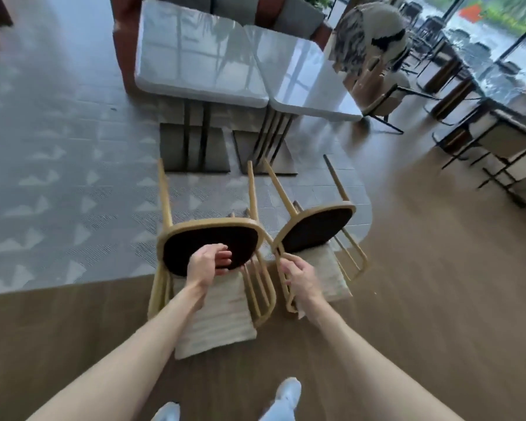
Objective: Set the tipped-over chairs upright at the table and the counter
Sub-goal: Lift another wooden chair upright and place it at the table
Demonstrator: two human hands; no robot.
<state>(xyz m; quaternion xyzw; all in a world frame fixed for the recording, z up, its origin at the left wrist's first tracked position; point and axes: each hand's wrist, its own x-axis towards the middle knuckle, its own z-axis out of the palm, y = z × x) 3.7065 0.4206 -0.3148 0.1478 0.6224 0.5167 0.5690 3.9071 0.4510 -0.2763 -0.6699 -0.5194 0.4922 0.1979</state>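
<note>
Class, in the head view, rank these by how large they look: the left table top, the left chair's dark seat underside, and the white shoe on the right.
1. Left table top, though farthest.
2. Left chair's seat underside.
3. Right shoe, smallest though nearest.

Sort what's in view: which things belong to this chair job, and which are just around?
Job:
left tipped-over gold-framed chair
right tipped-over gold-framed chair
left hand
right hand
two glossy grey tables

Around:
patterned grey carpet
black-framed chairs
</note>
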